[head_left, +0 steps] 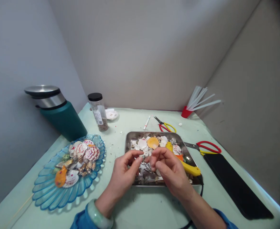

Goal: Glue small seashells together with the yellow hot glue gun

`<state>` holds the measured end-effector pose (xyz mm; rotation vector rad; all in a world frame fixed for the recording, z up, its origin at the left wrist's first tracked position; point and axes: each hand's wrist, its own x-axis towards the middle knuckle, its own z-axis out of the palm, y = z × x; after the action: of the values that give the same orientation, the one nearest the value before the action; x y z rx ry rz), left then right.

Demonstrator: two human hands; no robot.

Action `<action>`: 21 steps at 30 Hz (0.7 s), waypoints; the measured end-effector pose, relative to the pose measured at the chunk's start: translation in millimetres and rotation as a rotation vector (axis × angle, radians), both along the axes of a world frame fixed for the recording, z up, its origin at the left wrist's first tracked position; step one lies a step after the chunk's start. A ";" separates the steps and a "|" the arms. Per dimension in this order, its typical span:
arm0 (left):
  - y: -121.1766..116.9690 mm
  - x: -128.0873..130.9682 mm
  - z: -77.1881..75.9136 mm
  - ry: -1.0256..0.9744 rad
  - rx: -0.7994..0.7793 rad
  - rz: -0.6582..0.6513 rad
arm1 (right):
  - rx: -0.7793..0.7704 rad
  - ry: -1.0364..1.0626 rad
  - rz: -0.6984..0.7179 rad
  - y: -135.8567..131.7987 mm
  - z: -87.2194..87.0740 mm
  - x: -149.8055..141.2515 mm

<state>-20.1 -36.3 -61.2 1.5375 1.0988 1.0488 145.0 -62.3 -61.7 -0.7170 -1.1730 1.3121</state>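
My left hand (pixel 124 168) is closed in a pinch, thumb against forefinger, on a tiny greenish piece that I cannot make out. Facing it, my right hand (pixel 172 170) has its fingers curled together, and whatever lies between them is too small to name. Both hands are over a metal tray (pixel 127 136) of seashells. In it I see an orange scallop shell (pixel 153 142) and a white shell (pixel 142 144). A yellow glue gun (pixel 191 169) with a black cord lies across the tray's right side, partly hidden by my right hand.
To the left, a blue scalloped plate (pixel 43 195) holds shells, with a teal bottle (pixel 63 119) behind it. Farther back stand a clear jar (pixel 98 113) and a red cup (pixel 186 112) of glue sticks. Small scissors (pixel 165 124), a marker (pixel 147 122), large scissors (pixel 205 147) and a black slab (pixel 236 186) lie around.
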 end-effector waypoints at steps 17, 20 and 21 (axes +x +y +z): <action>0.9 1.1 2.8 -0.070 -0.008 -0.032 | 0.156 -0.578 -0.301 0.1 -0.8 -12.2; 1.1 0.6 2.0 -0.042 0.009 -0.025 | 0.171 -0.587 -0.306 0.2 -1.4 -12.7; 1.1 0.4 1.3 -0.029 0.013 -0.022 | 0.178 -0.588 -0.305 0.4 -1.5 -12.8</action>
<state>-19.7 -35.2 -59.9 1.5374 1.0546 1.0621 132.2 -61.9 -63.2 -1.1423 -1.5474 0.7443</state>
